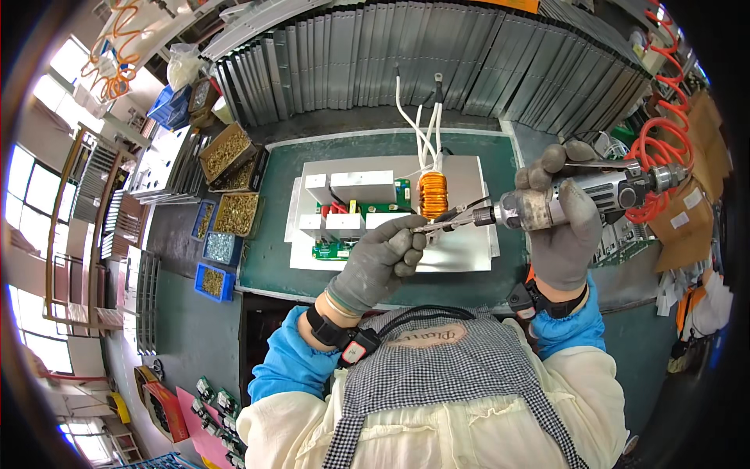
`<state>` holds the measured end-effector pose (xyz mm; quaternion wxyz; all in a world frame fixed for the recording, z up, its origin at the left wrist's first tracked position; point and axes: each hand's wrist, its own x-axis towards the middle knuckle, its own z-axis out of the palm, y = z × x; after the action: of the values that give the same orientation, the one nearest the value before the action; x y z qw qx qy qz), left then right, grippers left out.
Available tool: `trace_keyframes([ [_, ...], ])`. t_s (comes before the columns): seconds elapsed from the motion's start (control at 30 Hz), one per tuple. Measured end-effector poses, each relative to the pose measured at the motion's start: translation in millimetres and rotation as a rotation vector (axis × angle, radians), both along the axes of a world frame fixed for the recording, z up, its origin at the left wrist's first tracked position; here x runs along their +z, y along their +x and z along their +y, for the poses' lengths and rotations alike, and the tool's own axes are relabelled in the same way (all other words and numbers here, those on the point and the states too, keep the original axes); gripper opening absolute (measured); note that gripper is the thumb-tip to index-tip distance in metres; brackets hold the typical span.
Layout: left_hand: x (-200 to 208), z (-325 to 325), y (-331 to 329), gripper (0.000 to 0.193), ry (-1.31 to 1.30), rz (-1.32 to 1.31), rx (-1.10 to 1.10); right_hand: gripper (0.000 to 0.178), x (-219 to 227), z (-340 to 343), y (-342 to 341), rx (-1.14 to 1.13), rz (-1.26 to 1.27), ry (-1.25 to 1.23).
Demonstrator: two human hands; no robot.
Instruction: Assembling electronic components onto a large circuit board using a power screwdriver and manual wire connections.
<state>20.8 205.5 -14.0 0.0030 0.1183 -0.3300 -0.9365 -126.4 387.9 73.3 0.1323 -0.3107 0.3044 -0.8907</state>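
At the far left I noted small bins of brass-coloured screws (227, 148) beside the green mat (273, 266) on the tabletop. On the mat lay a grey metal plate (461, 250) carrying a green circuit board (336, 248) with white block components and an orange wound coil (433, 195), its white leads rising toward a row of grey metal panels (437, 55).

My left hand (380, 262), in a grey glove, was closed, its fingertips pinched on the tip of the screwdriver bit (447, 224), just above the plate and below the coil. To the right, my right hand (561, 227), also gloved, was wrapped tight around the body of a pneumatic screwdriver (582, 199) held roughly level, bit pointing left. A red coiled air hose (655, 141) ran from its rear end, up along the right edge.
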Motion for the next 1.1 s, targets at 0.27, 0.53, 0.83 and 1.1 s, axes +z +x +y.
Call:
trace_keyframes([
  [0.27, 17, 3, 3, 0.045, -0.546, -0.056, 0.134, 0.032, 1, -7, 0, -0.040, -0.130, 0.013],
  [0.53, 35, -7, -1, 0.044, -0.674, -0.206, -0.010, 0.026, 2, 5, -36, -0.059, -0.206, -0.202],
  [0.83, 1, 31, -14, 0.042, -1.934, -0.303, -0.118, 0.031, 11, 46, -54, -0.106, -0.133, -0.353],
  [1.1, 34, -1, -26, 0.031, -1.189, -0.303, -0.228, 0.029, 11, 73, -65, -0.159, -0.146, -0.294],
])
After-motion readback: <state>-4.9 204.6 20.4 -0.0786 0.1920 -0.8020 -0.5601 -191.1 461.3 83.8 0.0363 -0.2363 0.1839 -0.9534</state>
